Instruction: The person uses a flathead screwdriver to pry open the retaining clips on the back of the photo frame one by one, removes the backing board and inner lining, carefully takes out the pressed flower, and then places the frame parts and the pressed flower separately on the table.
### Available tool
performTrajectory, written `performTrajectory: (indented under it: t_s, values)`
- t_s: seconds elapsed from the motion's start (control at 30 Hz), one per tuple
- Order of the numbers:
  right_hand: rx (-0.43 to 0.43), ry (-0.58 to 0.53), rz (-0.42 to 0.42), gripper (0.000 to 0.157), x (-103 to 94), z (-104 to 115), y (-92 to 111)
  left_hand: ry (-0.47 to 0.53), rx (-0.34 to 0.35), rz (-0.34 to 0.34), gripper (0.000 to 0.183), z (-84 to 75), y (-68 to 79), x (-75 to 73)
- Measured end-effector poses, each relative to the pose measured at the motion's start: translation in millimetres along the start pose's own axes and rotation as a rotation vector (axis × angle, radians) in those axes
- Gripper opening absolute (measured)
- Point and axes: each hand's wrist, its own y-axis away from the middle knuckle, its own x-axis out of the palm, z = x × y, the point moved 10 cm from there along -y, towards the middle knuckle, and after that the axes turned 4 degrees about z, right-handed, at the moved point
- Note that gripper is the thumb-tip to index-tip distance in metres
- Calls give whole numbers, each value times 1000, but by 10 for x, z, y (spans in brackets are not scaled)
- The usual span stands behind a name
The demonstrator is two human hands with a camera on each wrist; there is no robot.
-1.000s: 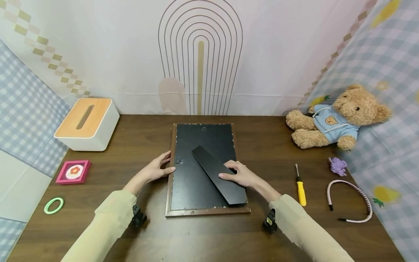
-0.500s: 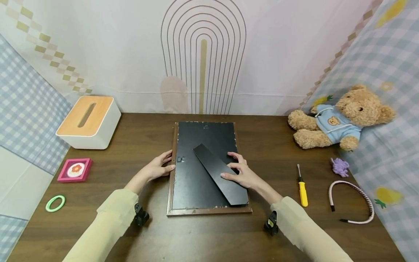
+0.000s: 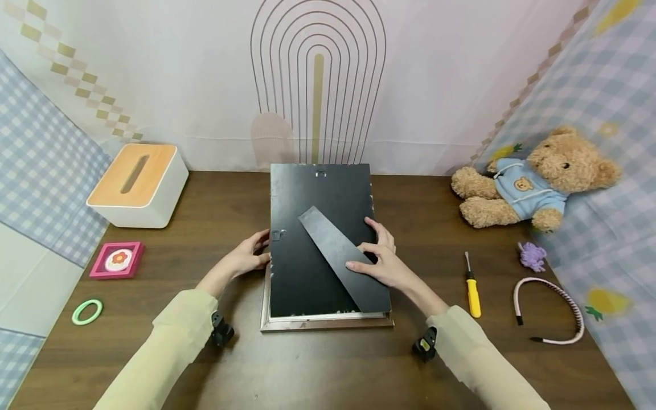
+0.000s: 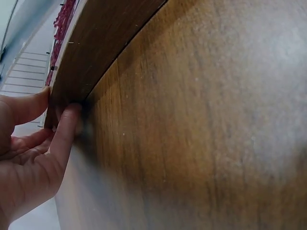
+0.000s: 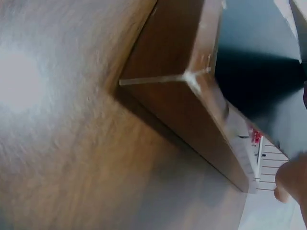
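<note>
A picture frame [image 3: 328, 324] lies face down on the table, its brown rim showing along the bottom and left. Its black backing board [image 3: 323, 188] is raised out of the rim and tilted, with a gap along the lower edge. The easel leg [image 3: 333, 245] slants across the board. My right hand [image 3: 385, 259] grips this leg, thumb on top, with other fingers at the board's right edge. At the left side my left hand [image 3: 241, 259] holds the rim; in the left wrist view its thumb [image 4: 31, 105] is at the upper edge, a finger low against the side.
A tissue box [image 3: 138, 182], a pink square frame [image 3: 117, 260] and a green ring [image 3: 87, 312] lie on the left. To the right are a yellow screwdriver [image 3: 472, 290], a headband [image 3: 574, 310], a purple hair tie [image 3: 532, 256] and a teddy bear [image 3: 533, 182].
The backing board has risen out of the frame, held by the right hand, whose upper fingers have moved onto the board's right edge. The left hand stays at the frame's left side.
</note>
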Motion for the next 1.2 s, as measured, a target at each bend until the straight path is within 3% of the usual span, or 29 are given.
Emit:
performTrajectory:
  t_s: [0.2,0.37,0.5,0.6,0.67,0.7,0.8,1.03,1.2]
  values:
    - [139,-66,-114,21,-131,-206,48,41,-12,-1,68,44,-20,10]
    - [243,5,-189,30,-250,-393,106,40,-10,-10,68,38,-6,-1]
    - [358,9,-251,56,-361,-542,169,43,-15,-8,69,26,-3,2]
    - [493,-181,-272,79,-395,-703,253,39,-13,-3,69,18,-10,10]
    - [570,-352,-242,81,-366,-810,308,34,-11,-4,69,15,-10,10]
    - [594,-441,-222,74,-340,-847,333,30,-11,-6,70,13,-6,10]
    - [587,-623,-165,52,-269,-889,361,31,-8,-8,69,13,-4,8]
    - [474,-674,-166,53,-344,-818,347,25,-7,-11,69,9,-5,-19]
    - [403,-814,-151,24,-477,-819,412,-22,-13,-42,69,0,-13,-19]
